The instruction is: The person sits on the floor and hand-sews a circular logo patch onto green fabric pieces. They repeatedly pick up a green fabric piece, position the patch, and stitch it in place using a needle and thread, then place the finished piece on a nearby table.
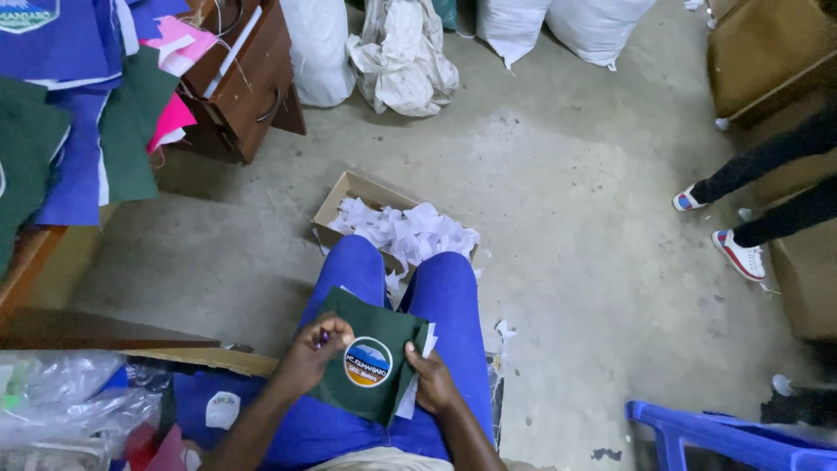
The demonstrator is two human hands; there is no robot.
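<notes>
I see the green fabric piece (370, 353) with its round badge (367, 361) lying on my lap, across the blue trousers (449, 296). My left hand (312, 353) pinches its upper left edge, fingers closed, perhaps around a small purple tool. My right hand (433, 381) grips the right edge with white backing paper (417, 384). It's light, limp cloth, best held by its edges.

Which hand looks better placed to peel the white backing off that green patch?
Probably the right hand: its fingers sit at the green patch's edge where the white backing paper sticks out. The left hand rests on the opposite edge, holding something small.
</notes>
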